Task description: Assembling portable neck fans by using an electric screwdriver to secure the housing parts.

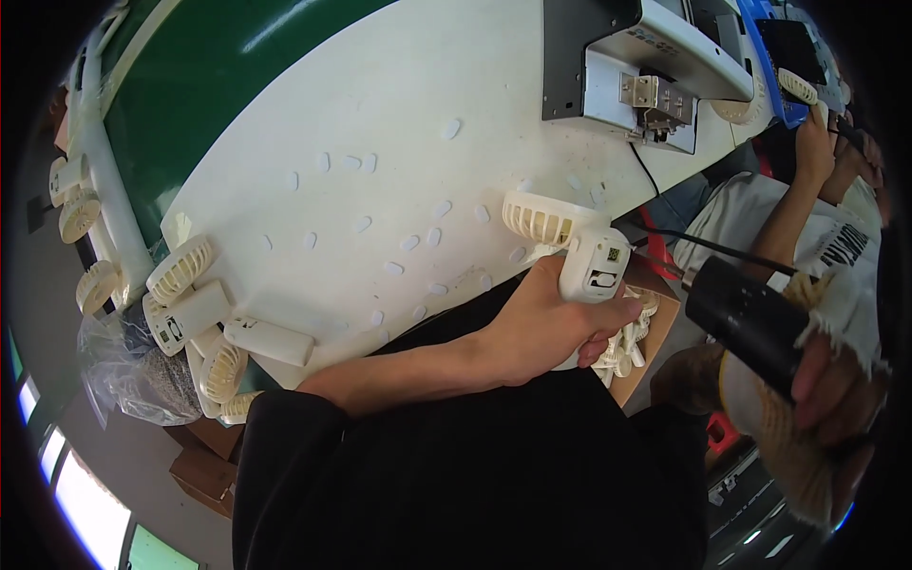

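My left hand (541,323) is closed around the handle of a cream handheld fan (597,261), whose round grille points left over the table's near edge. A small opening shows in the face of the handle. My right hand (825,385), in a frayed knit glove with bare fingers, grips a black electric screwdriver (746,318). Its thin metal bit points left and ends close to the fan's handle; whether it touches cannot be made out. Several small white oval pieces (444,208) lie scattered on the white table (380,85) beyond my left forearm.
More cream fans (180,269) are heaped at the table's left end beside a plastic bag (133,370). A carton (655,366) of cream parts stands below the near edge. A metal machine (655,76) sits at the back right. Another person (807,209) works at right, near a black cable (712,245).
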Tool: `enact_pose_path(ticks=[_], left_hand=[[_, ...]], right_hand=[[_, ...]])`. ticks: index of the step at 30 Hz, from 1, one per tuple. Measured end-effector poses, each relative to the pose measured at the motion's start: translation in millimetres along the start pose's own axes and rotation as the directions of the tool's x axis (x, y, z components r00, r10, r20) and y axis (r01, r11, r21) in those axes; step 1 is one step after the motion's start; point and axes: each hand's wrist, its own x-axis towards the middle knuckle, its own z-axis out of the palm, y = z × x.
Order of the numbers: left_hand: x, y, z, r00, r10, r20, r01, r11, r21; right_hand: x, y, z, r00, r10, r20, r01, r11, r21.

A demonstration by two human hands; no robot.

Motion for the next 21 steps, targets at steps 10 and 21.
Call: enact_pose_path(ticks=[10, 21], left_hand=[[-1.4, -1.4, 2.8, 0.998, 0.045, -0.049, -0.042, 0.997, 0.063], [-2.0, 9.1, 5.8, 0.998, 0.021, -0.056, -0.016, 0.996, 0.093]], right_hand=[[-0.7, 35.3, 35.7, 0.975, -0.157, 0.158, 0.175, 0.979, -0.101], [0.2, 15.3, 32.6, 0.971, 0.098, 0.217, -0.014, 0.933, -0.358]])
